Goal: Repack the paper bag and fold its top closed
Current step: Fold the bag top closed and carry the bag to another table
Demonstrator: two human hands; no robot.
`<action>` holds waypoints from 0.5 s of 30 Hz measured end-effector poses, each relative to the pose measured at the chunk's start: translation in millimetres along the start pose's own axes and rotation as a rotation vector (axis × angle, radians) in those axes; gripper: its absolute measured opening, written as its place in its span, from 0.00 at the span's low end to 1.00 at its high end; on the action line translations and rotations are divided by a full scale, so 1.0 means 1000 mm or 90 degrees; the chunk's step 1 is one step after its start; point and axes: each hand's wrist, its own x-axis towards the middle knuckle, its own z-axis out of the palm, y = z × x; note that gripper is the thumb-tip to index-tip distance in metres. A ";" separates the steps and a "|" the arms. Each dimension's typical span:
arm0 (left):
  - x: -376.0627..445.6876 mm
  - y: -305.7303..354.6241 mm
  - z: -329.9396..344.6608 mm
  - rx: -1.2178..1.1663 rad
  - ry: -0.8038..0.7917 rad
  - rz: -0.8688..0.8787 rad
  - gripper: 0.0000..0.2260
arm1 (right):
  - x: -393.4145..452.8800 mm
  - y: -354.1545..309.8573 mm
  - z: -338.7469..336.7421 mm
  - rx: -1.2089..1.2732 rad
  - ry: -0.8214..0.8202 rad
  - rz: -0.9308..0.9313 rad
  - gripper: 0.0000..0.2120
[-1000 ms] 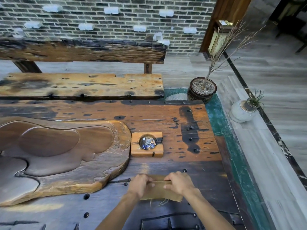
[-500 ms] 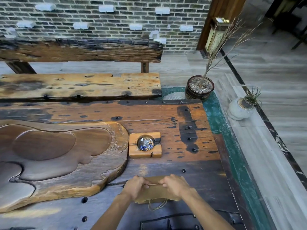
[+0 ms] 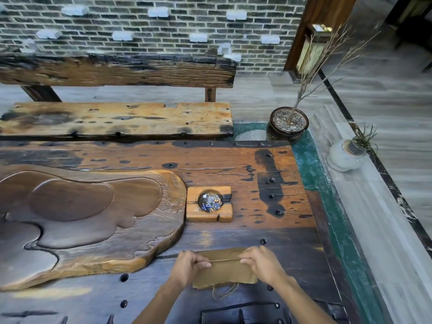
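Left hand [image 3: 190,265] and right hand [image 3: 261,261], each closed on a top corner of the flat paper bag [image 3: 224,273], at 6 o'clock on the bench [image 3: 268,232]. The top edge, loosely held earlier, is now drawn taut, suggesting folding.

Matt brown paper bag [image 3: 224,272] with twine handles lies on the worn, rough wooden counter [image 3: 233,164] studded with metal.
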 end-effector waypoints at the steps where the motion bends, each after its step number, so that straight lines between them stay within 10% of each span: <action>1: 0.000 0.000 0.000 0.000 -0.004 0.000 0.18 | 0.000 0.002 0.001 0.019 -0.011 0.004 0.12; 15: -0.001 -0.007 -0.006 -0.040 0.033 -0.004 0.14 | -0.008 0.009 0.001 -0.012 0.098 0.035 0.18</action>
